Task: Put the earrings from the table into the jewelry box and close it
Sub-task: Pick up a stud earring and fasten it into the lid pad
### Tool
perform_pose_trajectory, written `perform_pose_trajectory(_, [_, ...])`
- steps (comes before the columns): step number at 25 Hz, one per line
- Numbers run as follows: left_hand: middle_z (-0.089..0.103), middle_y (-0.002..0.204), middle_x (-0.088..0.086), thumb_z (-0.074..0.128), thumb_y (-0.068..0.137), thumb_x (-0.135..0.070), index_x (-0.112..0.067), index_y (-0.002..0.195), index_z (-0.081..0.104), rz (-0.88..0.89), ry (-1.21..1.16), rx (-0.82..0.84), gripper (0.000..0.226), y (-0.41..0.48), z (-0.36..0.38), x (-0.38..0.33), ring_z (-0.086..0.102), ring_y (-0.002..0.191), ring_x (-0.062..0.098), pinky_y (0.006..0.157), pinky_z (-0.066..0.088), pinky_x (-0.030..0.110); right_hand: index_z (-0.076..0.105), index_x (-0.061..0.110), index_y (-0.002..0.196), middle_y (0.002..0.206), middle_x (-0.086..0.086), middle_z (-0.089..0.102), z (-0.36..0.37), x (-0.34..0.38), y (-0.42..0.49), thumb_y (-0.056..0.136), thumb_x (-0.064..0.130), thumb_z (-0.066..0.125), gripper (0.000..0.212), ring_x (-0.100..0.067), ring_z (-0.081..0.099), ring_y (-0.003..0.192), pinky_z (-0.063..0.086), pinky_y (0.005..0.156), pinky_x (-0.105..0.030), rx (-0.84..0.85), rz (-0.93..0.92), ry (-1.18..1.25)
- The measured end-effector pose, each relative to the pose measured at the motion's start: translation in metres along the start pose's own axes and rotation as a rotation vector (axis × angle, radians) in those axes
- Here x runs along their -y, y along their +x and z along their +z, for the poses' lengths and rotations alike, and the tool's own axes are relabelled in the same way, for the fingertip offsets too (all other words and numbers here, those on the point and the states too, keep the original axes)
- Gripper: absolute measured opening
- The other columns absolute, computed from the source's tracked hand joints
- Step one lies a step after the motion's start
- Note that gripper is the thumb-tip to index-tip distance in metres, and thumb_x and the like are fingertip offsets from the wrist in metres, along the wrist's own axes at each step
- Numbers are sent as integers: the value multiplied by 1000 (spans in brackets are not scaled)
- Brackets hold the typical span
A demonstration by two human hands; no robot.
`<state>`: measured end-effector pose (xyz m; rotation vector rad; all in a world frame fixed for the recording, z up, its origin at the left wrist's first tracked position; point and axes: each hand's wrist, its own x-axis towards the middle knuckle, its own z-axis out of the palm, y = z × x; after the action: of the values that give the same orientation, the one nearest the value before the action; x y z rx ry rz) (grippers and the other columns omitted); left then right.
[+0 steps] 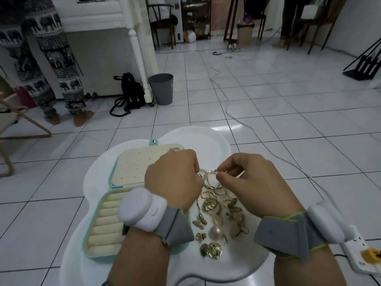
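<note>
— Where are the earrings [214, 219]?
— Heaped on the white table [206, 137], just right of the open jewelry box [107, 219].
— And the hands?
— The right hand [253, 182] pinches a hoop earring [212, 179] above the heap. The left hand [173, 178] curls toward it, but I cannot tell its grip.
</note>
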<state>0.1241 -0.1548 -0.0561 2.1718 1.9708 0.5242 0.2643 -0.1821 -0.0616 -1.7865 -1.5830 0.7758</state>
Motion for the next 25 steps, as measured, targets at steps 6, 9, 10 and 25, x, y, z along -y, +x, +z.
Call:
perform_pose_trajectory(6, [66,54,-7,68,73,-8,-22,81,63,-92,-859,-61,17,1,-14,27,55,48,4,58,46,25,62,29,86,71,6,70,23,30,0,79,34,64,9,-7,63,63,44,58,-27,-14,6,233])
perform_pose_trajectory(9, [69,57,-4,67,73,-3,-16,84,65,-94,-988,-64,17,10,-27,47,63,54,11,67,57,36,66,20,82,72,-5,71,42,55,9,81,27,68,8,-11,64,59,45,58,-30,-89,-27,444])
perform_pose_trajectory(10, [70,59,-1,68,73,-3,-15,83,65,-89,-1009,-66,16,14,-32,54,65,57,14,70,59,41,67,18,80,72,-7,71,48,63,13,81,25,68,7,-11,63,59,46,58,-30,-98,-34,474])
perform_pose_trajectory(25, [49,109,-17,69,74,-31,-34,78,73,101,78,202,6,8,-46,102,23,118,15,101,15,40,69,20,83,57,6,65,55,60,34,78,17,71,6,-7,58,52,43,55,-22,-71,-92,400])
